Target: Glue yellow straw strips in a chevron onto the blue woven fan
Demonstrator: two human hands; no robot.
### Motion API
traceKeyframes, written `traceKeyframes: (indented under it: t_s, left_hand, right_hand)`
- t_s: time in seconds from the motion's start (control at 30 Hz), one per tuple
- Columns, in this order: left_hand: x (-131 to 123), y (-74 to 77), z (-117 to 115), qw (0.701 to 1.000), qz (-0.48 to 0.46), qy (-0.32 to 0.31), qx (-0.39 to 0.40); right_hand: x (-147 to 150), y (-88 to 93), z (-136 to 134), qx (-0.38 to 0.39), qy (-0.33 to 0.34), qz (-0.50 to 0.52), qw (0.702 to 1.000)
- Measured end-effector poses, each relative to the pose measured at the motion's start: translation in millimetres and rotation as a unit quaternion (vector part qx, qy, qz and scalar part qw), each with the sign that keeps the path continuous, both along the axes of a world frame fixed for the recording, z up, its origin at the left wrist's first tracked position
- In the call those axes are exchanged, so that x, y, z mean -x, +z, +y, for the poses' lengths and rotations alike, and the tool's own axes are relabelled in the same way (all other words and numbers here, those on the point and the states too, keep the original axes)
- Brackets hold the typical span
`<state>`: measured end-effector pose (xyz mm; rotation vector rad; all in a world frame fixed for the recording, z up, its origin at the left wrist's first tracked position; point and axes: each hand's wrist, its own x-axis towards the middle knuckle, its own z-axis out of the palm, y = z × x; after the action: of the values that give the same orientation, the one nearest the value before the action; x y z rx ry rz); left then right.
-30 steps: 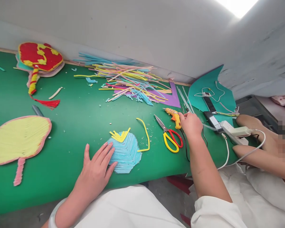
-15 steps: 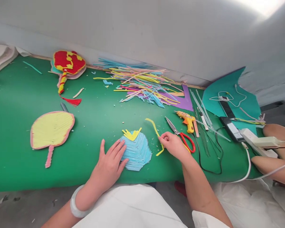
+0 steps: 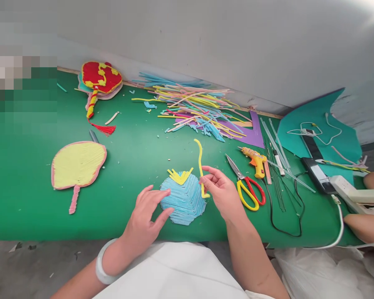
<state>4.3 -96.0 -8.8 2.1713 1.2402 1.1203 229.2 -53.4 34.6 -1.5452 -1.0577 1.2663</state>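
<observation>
Head view: right hand [image 3: 222, 193] pinches yellow strip [image 3: 200, 161].

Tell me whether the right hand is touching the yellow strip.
Touching. The head view shows the right hand pinching the yellow strip between thumb and fingers near its lower end, with the rest of the strip standing up above the fingers.

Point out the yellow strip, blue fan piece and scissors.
yellow strip [image 3: 200, 162], head view, middle of its upright stretch
blue fan piece [image 3: 185, 201], head view, centre of its face
scissors [image 3: 242, 177], head view, the pivot
</observation>
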Motion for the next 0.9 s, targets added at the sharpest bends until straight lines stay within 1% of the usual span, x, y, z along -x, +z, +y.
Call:
traceKeyframes:
  t_s: [0.13,0.23,0.33,0.4,0.47,0.53,0.6,0.67,0.77,0.83,0.9]
  left_hand:
    - [-6.4,6.6,2.8,0.994,-0.056,-0.005,0.094]
    - [-12.6,11.7,5.3,0.979,-0.119,-0.008,0.168]
    - [-15.6,14.4,7.0,0.960,-0.174,0.002,0.218]
    - [-15.3,15.0,7.5,0.952,-0.191,0.004,0.240]
    - [-13.8,15.1,7.8,0.947,-0.194,0.003,0.258]
    - [-12.2,15.2,8.5,0.943,-0.190,0.002,0.272]
    - [-10.9,15.5,10.4,0.941,-0.185,0.006,0.285]
    - [-10.2,16.5,13.7,0.934,-0.185,0.015,0.304]
    - [-9.6,19.5,20.3,0.909,-0.210,0.013,0.359]
    - [-9.4,21.9,24.5,0.886,-0.230,-0.002,0.402]
    - [-9.1,24.0,27.7,0.869,-0.238,-0.016,0.433]
  right_hand:
    - [19.2,-6.9,-9.2,-0.028,-0.044,-0.049,0.997]
    - [29.1,-10.3,-17.9,-0.031,-0.046,-0.067,0.996]
    - [34.7,-14.5,-23.6,-0.028,-0.039,-0.049,0.998]
    - [36.2,-17.0,-25.4,-0.019,-0.037,-0.011,0.999]
    - [35.8,-18.1,-26.2,0.001,-0.030,0.038,0.999]
    - [33.0,-17.8,-25.9,0.026,-0.009,0.075,0.997]
    - [27.8,-16.6,-24.5,0.042,0.012,0.090,0.995]
    - [21.1,-15.1,-21.7,0.048,0.018,0.094,0.994]
    - [11.5,-13.0,-16.3,0.049,0.018,0.104,0.993]
    - [6.7,-11.1,-12.4,0.054,0.031,0.113,0.992]
    - [2.3,-8.7,-7.9,0.060,0.052,0.118,0.990]
